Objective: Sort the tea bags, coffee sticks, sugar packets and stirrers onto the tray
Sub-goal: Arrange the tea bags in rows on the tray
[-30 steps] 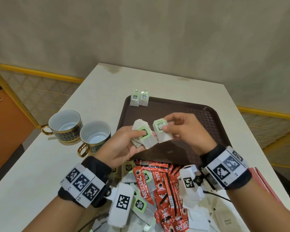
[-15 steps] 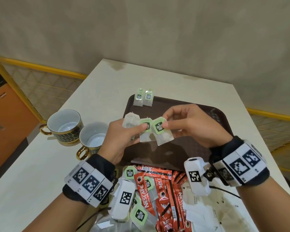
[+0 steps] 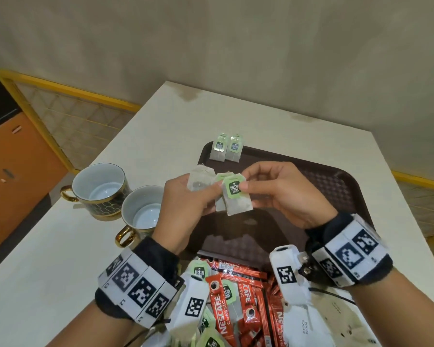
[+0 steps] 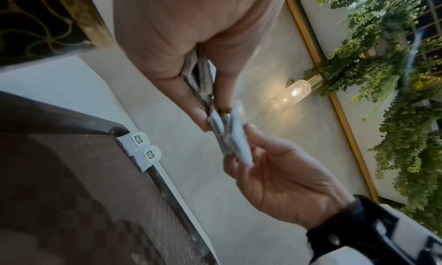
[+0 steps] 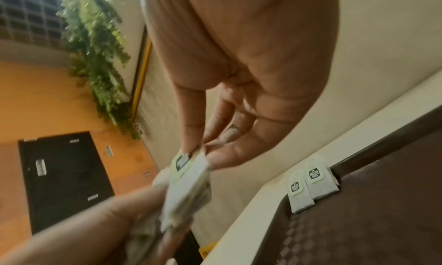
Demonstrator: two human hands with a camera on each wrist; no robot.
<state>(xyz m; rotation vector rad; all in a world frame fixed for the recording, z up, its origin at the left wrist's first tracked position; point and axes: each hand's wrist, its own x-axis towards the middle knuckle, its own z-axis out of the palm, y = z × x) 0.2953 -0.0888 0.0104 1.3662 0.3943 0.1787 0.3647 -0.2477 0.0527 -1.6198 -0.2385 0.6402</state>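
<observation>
Over the brown tray (image 3: pixel 336 186) both hands hold a bunch of tea bags with green tags. My left hand (image 3: pixel 186 206) grips several of them (image 3: pixel 201 181), fanned out. My right hand (image 3: pixel 273 189) pinches the front tea bag (image 3: pixel 236 196) by its green tag, right against the left hand's bunch. Two tea bags (image 3: pixel 226 147) lie side by side on the tray's far left corner, also seen as two tea bags (image 4: pixel 141 146) in the left wrist view and two tea bags (image 5: pixel 311 184) in the right wrist view.
A heap of red coffee sticks (image 3: pixel 238 294), green-tagged tea bags and white sugar packets (image 3: pixel 301 324) lies at the table's near edge. Two black-and-gold cups (image 3: pixel 100 189) (image 3: pixel 140 211) stand left of the tray. A wall runs behind the table.
Both hands have risen a little over the tray. The right hand's tea bag has come in against the left hand's bunch, overlapping it.
</observation>
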